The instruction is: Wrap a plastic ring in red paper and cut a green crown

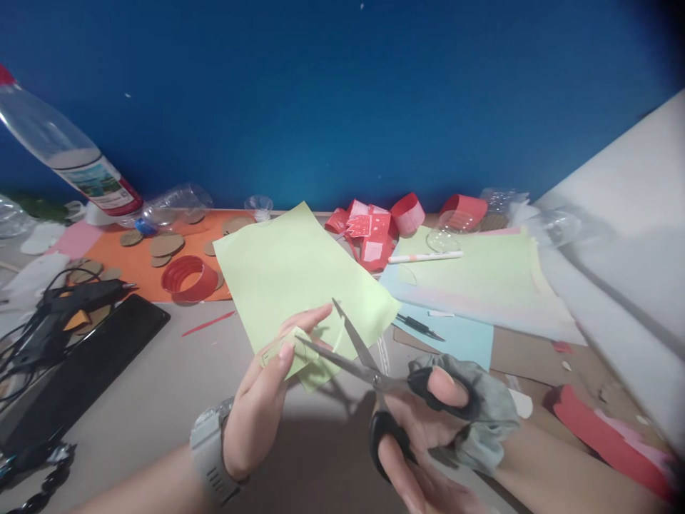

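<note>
Between the thumb and fingers of my left hand is a small folded piece of light green paper with dark pencil lines on it. My right hand has its thumb and fingers through the black handles of the scissors. The blades are spread apart, and the lower blade's tip is at the small green piece. A thin curl of paper shows between the blades. Behind my hands a large light green sheet lies on the table.
At the left are a glue gun, a black slab, a red ring and a tilted bottle. Red paper pieces, a white marker, a black pen and blue paper lie right. A blue wall stands behind.
</note>
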`<state>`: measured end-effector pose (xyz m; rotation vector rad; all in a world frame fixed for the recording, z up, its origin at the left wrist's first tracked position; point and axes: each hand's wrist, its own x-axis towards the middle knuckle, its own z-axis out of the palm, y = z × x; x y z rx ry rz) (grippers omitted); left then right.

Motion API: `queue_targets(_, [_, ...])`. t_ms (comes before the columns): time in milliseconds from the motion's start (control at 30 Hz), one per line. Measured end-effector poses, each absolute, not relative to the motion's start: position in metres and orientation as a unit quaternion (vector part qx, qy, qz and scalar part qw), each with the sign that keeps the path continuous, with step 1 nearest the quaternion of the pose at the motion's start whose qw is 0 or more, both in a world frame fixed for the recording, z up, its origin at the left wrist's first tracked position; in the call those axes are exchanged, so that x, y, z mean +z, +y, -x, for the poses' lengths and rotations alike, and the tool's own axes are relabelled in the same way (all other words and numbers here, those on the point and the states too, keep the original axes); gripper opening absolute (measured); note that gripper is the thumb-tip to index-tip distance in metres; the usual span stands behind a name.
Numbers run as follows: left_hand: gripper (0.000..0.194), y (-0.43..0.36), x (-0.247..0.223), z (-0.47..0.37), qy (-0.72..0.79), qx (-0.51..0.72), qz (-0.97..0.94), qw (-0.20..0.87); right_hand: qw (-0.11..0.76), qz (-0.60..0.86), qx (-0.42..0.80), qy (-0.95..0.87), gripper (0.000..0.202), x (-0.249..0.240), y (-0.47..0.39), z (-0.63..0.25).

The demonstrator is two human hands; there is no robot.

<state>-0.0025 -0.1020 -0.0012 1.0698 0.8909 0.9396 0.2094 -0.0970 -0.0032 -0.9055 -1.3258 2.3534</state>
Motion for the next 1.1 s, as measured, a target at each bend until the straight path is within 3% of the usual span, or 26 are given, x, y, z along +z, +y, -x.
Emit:
queue_targets(67, [0.039,-0.101,0.0,0.002,0.391,0.417,-0.464,0.677,0.001,0.157,0.924,-0.35,0.092,0.006,-0.099,-0.213])
queue_targets(133, [0.039,-0.101,0.0,0.002,0.374,0.413,-0.483,0.675,-0.056,0.095,0.965,-0.24,0.088,0.009,-0.098,-0.214])
queue_targets(433, [0.042,-0.101,-0.005,0.004,0.364,0.441,-0.438,0.694,-0.066,0.079,0.98,-0.171,0.082,-0.003,-0.095,-0.213])
queue_targets(600, [0.04,-0.103,-0.005,0.004,0.334,0.412,-0.554,0.641,-0.056,0.148,0.97,-0.186,0.075,0.012,-0.096,-0.213])
queue_targets(800, [0.04,-0.103,0.001,0.004,0.273,0.379,-0.667,0.58,-0.139,0.108,0.959,-0.223,0.076,0.013,-0.087,-0.209])
queue_targets(1000, [0.041,-0.102,0.001,0.003,0.292,0.361,-0.65,0.601,-0.071,0.137,0.968,-0.197,0.073,0.017,-0.089,-0.212])
queue_targets(1100, [0.041,-0.102,0.0,0.003,0.289,0.364,-0.632,0.62,-0.08,0.131,0.965,-0.214,0.076,0.013,-0.091,-0.212])
